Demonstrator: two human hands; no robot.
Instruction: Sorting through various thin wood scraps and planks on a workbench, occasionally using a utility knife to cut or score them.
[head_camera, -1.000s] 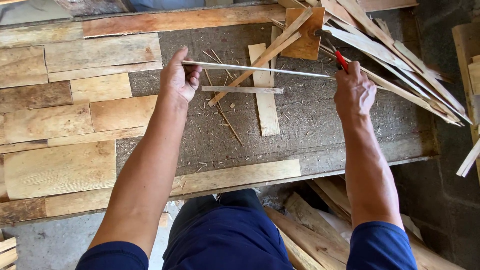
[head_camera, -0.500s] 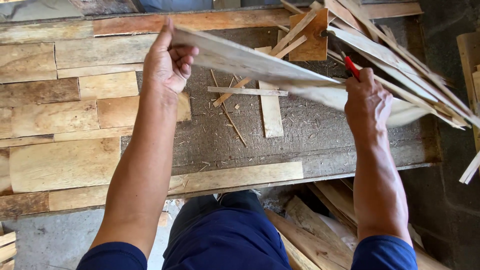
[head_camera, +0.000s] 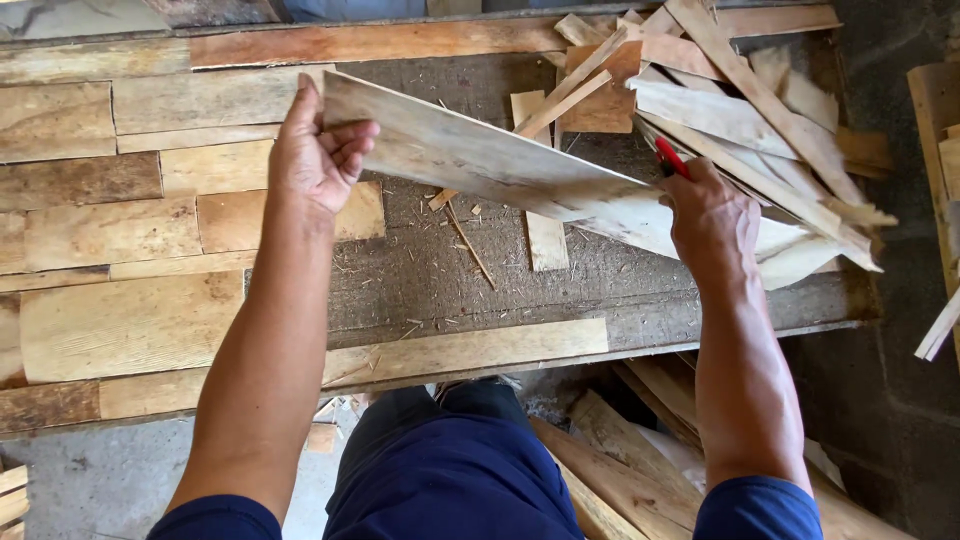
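Now we hold a thin board (head_camera: 500, 165) up over the bench (head_camera: 420, 270), face tilted toward us, one hand at each end. Our left hand (head_camera: 320, 150) pinches the left end, thumb up along the outer edge and fingers (head_camera: 350, 150) curled over the face, closed firmly on the wood. Our right hand (head_camera: 715, 215) grips the right end, where the board looks pale and ragged; that hand is closed too, and it also carries a red tool (head_camera: 672, 157) whose tip pokes out above the knuckles, though we cannot tell what kind it is. The board hangs clear of the bench, slanting down from left to right, above a short slat (head_camera: 540, 235) and some loose splinters (head_camera: 468, 240) lying on the rough mat. To the left, flat planks (head_camera: 130, 230) lie fitted side by side in rows; to the right, a scrap pile (head_camera: 760, 110) of offcuts fans out just behind our right hand. We judge this to be the looking-over step: the piece is lifted and turned for inspection, not yet laid down or trimmed. Any next move would call for a steady two-handed grip, since the board is thin and long, and for care that its ragged right end does not snag on the pile beside it.
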